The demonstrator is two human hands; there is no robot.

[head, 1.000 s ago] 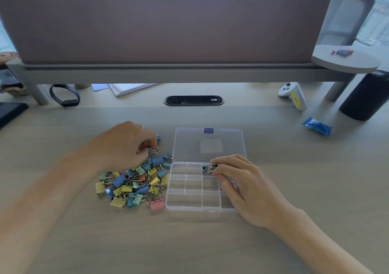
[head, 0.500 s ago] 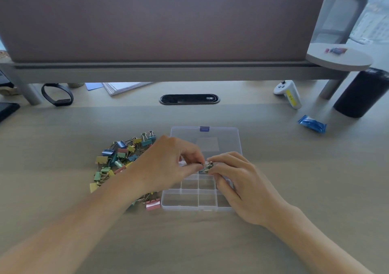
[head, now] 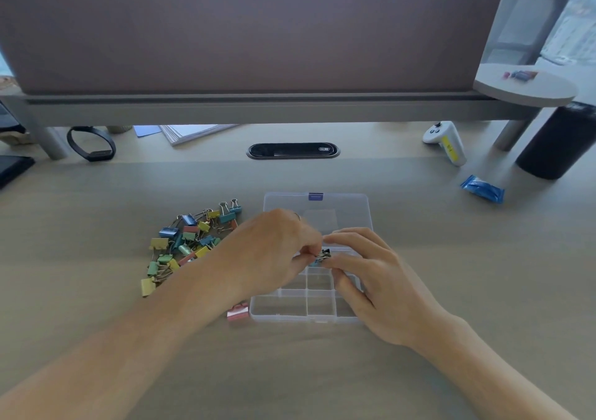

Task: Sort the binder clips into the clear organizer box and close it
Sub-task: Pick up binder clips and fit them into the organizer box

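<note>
Over the upper compartments of the one clear organizer box (head: pixel 292 313), the left hand (head: pixel 274 252) and the right hand (head: pixel 380 277) meet, fingertips of both pinched together on a small bunch of binder clips (head: pixel 322 255). Left of the box lies one loose heap of coloured clips (head: pixel 190 242), too many to count, and one pink clip (head: pixel 238 312) touches the box corner. Both forearms reach forward, palms down. The lid (head: pixel 338 203) lies open flat.

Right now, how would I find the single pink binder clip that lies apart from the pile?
Start at the clear organizer box in the middle of the wooden desk. Go to its near left corner, just under the left forearm. The pink binder clip lies alone there beside the box, while the colourful pile sits farther left.
</note>
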